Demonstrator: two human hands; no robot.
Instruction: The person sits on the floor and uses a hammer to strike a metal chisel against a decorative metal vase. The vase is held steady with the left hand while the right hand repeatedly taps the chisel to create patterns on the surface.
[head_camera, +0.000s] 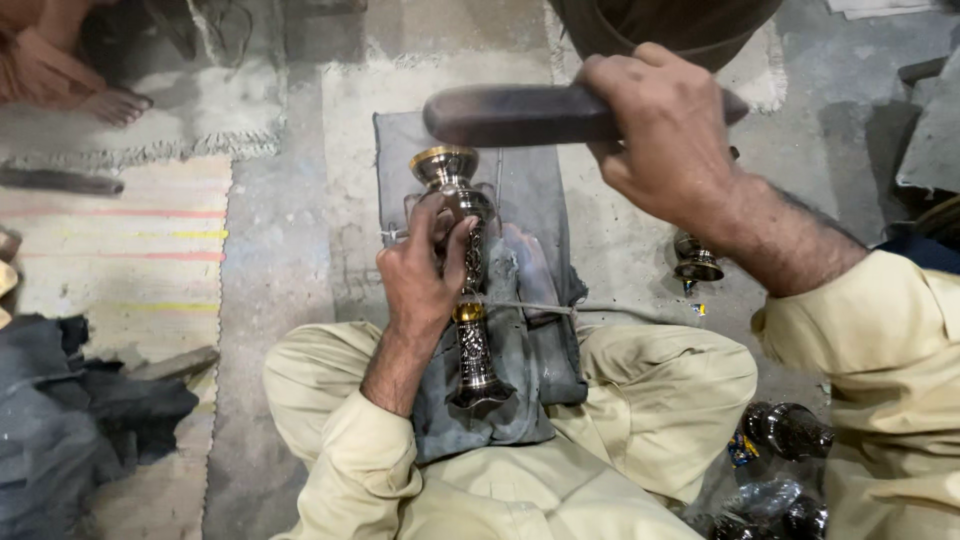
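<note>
Concrete floor (290, 300), striped mat (130, 260) alongside; left hand (425, 280) clamped on metal vase (468, 300) over grey cloth (530, 200), right hand (665, 130) gripping wooden mallet (520, 115).

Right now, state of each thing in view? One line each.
Left hand: gripped on the metal stem, near its upper part.
Right hand: raised, closed around the dark bar.
Metal stem: lying lengthwise on the grey cloth, gold-rimmed end pointing away.
Dark bar: held level above the stem, not touching it.
Grey cloth: spread from floor over lap, creased.
Small metal cup: standing on the floor, untouched.
</note>
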